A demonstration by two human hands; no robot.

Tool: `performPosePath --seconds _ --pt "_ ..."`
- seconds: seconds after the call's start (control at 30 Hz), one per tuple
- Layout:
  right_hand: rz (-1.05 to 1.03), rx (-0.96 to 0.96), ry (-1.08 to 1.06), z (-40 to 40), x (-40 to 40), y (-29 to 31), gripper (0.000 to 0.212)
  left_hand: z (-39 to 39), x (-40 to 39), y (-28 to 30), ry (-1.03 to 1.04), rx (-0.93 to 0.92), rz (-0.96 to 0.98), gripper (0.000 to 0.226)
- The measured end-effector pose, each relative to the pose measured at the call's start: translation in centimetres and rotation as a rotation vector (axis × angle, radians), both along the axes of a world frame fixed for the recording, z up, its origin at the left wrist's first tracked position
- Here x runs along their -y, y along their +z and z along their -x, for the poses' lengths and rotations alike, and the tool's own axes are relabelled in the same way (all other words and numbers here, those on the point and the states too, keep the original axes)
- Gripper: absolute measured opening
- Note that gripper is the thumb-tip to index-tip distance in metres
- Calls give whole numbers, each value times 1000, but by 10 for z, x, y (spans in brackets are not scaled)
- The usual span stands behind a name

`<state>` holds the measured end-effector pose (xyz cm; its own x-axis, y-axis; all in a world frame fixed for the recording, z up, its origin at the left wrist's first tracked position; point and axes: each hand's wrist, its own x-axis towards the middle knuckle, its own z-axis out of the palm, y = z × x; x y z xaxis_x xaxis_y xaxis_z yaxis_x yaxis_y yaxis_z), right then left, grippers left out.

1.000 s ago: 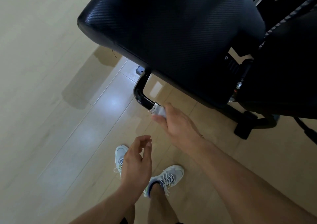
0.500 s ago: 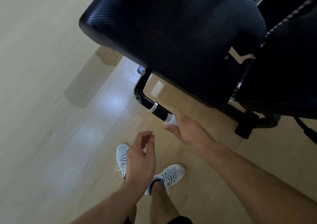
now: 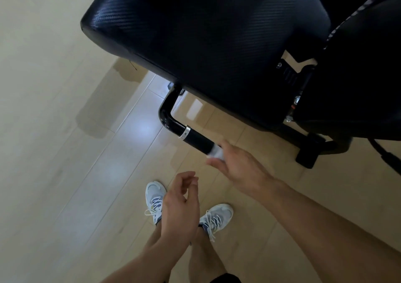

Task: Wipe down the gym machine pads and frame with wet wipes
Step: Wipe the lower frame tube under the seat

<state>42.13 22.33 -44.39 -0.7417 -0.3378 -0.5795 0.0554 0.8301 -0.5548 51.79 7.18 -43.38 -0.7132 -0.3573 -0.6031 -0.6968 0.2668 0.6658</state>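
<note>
While your right hand (image 3: 240, 167) pinched the white wet wipe (image 3: 216, 152) against the near end of the black handle bar (image 3: 196, 139), your left hand (image 3: 181, 206) hung near it, fingers loosely curled and holding nothing. This bar stuck out below the black seat pad (image 3: 206, 39), above the wooden floor (image 3: 86, 174) and your white sneakers (image 3: 214, 216).

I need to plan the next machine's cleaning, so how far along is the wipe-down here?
Nothing in view proves any part finished; the large black pad shows no clear wipe marks. In hand: the right hand holds a white wipe around the near end of the black handle bar. The left hand hangs loosely curled, holding nothing. The curved tube and floor frame look still to do.
</note>
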Motion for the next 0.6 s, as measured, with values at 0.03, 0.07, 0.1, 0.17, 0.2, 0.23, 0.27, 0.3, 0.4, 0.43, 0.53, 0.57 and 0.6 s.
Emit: performPosePath --seconds 0.03,0.07,0.1,0.17,0.2,0.23,0.27,0.3,0.4,0.43,0.53,0.57,0.6 --pt "55 -58 12 10 20 1 63 -1 -1 -1 -2 -2 1 16" --pt "105 -118 22 19 39 3 60 -2 -1 -1 -16 -5 9 16" --pt "128 -175 27 26 54 6 59 -4 -1 -2 -38 -7 19 17" --pt "121 -238 31 24 59 8 66 -6 0 -2 -82 1 34 20" --pt "108 -224 22 17 49 7 68 -7 1 -1 -97 10 30 21" --pt "80 -182 6 6 32 4 69 -8 2 0 -110 22 22 20" --pt "24 -115 -23 -7 10 0 69 -9 4 3 -125 37 13 19" --pt "-43 -34 -62 -22 -13 -2 67 -9 5 7 -142 51 -2 18" --pt "-179 171 -145 -59 -66 7 44 -8 10 27 -171 77 -69 18" --pt "-181 211 -194 -69 -74 18 38 -7 10 39 -187 87 -90 18" --pt "-55 212 -548 -83 -56 76 21 -2 12 88 -236 114 -154 13" --pt "31 188 -667 -82 -40 103 14 4 12 111 -243 100 -193 10" --pt "129 162 -771 -78 -21 132 14 12 12 137 -243 74 -238 8"
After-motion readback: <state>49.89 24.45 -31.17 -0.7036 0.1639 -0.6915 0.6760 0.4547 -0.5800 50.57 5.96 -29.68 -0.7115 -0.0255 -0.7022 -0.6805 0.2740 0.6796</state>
